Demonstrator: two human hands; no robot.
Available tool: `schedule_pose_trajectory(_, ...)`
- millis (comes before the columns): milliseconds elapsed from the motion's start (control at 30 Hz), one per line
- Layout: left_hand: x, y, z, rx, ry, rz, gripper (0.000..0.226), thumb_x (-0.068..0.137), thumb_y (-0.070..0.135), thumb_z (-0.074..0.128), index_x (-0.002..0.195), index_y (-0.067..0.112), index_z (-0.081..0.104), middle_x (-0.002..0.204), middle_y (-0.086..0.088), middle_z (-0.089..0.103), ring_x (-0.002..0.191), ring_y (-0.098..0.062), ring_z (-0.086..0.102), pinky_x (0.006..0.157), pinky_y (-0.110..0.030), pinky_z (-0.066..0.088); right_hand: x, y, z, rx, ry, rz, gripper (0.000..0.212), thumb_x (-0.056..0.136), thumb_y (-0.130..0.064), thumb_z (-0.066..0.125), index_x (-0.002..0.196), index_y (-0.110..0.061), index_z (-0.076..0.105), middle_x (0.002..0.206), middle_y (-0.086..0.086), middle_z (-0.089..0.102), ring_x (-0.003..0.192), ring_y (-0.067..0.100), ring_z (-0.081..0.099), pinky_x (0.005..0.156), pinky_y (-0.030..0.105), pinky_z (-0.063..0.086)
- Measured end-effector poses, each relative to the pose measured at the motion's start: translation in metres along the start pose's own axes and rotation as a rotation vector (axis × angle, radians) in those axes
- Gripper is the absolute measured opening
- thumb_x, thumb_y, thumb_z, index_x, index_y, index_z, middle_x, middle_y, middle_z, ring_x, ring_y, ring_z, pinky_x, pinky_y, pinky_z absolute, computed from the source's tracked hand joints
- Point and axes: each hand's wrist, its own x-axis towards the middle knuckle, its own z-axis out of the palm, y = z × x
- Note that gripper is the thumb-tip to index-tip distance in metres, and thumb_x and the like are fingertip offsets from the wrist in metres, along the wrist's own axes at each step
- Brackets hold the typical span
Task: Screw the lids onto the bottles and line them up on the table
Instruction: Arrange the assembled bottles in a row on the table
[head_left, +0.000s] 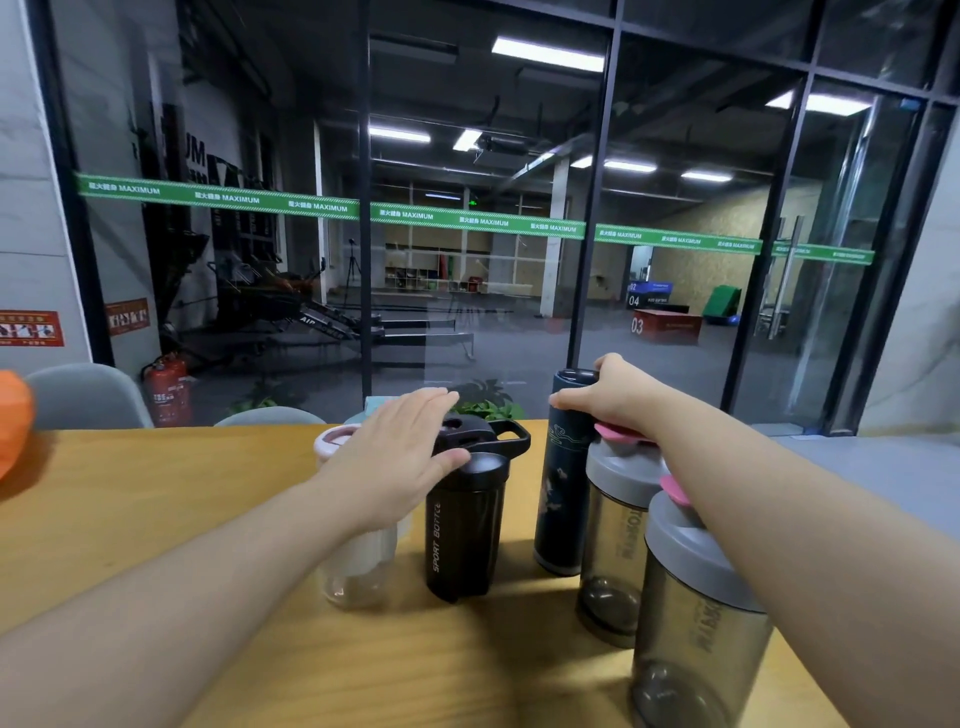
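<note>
A black sport bottle (462, 535) with a looped black lid (488, 441) stands mid-table. My left hand (395, 457) lies flat and open against its lid, thumb touching the cap. Behind my left hand stands a clear bottle (353, 577) with a pink-rimmed lid (332, 439). A tall dark blue flask (561, 488) stands to the right; my right hand (608, 395) grips its top. Two smoky shaker bottles with grey lids and pink flip caps, one (618, 545) farther and one (696, 613) nearer, stand partly under my right forearm.
The wooden table (156, 493) ends at a glass wall. Grey chair backs (83, 395) stand behind the far edge. An orange object (13, 421) pokes in at the left edge. A green plant (488, 408) and a pale teal thing sit behind the bottles.
</note>
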Motion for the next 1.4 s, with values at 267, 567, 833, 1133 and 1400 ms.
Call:
schedule_pose_trajectory(267,-0.029,-0.047,-0.007,-0.05,-0.019,-0.25,0.073,0.091,0.052,0.046,0.15,0.02,0.017,0.154,0.002,0.025,0.141,-0.017,0.021,0.113,-0.035,0.02,-0.002,-0.001,0.0,-0.008,0.01,0.01,0.072,0.082,-0.039,0.069,0.134,-0.006,0.032,0.106,0.009,0.048,0.082,0.018,0.05,0.052,0.025,0.036)
schedule_pose_trajectory(567,-0.039,-0.048,-0.017,-0.088,-0.115,-0.288,0.059,0.087,0.047,0.055,0.14,0.028,0.036,0.137,0.006,0.034,0.117,-0.015,0.045,0.093,-0.028,0.042,-0.006,-0.003,0.0,0.01,0.008,0.02,0.069,0.084,-0.038,0.068,0.133,-0.006,0.033,0.107,0.009,0.049,0.092,0.023,0.051,0.072,0.032,0.041)
schedule_pose_trajectory(833,-0.042,-0.036,-0.031,-0.206,-0.255,-0.357,0.078,0.074,0.043,0.046,0.148,0.029,0.028,0.132,0.005,0.028,0.123,-0.015,0.033,0.101,-0.03,0.036,-0.007,-0.003,0.0,0.016,0.001,0.022,0.067,0.085,-0.037,0.067,0.134,-0.007,0.033,0.108,0.009,0.047,0.093,0.023,0.051,0.07,0.031,0.041)
schedule_pose_trajectory(1133,-0.051,-0.019,-0.036,-0.175,-0.272,-0.263,0.062,0.077,0.045,0.051,0.134,0.025,0.042,0.115,0.009,0.045,0.114,-0.012,0.036,0.096,-0.032,0.038,-0.008,-0.004,-0.001,0.028,0.0,0.022,0.063,0.086,-0.034,0.066,0.133,-0.006,0.033,0.107,0.01,0.049,0.087,0.022,0.051,0.053,0.027,0.037)
schedule_pose_trajectory(1400,-0.053,0.004,-0.029,-0.239,-0.225,-0.142,0.055,0.084,0.047,0.06,0.133,0.034,0.04,0.123,0.011,0.043,0.117,-0.008,0.037,0.101,-0.029,0.035,-0.007,-0.002,-0.002,0.017,0.008,0.027,0.061,0.086,-0.035,0.065,0.13,-0.005,0.035,0.103,0.009,0.049,0.073,0.016,0.049,0.057,0.029,0.039)
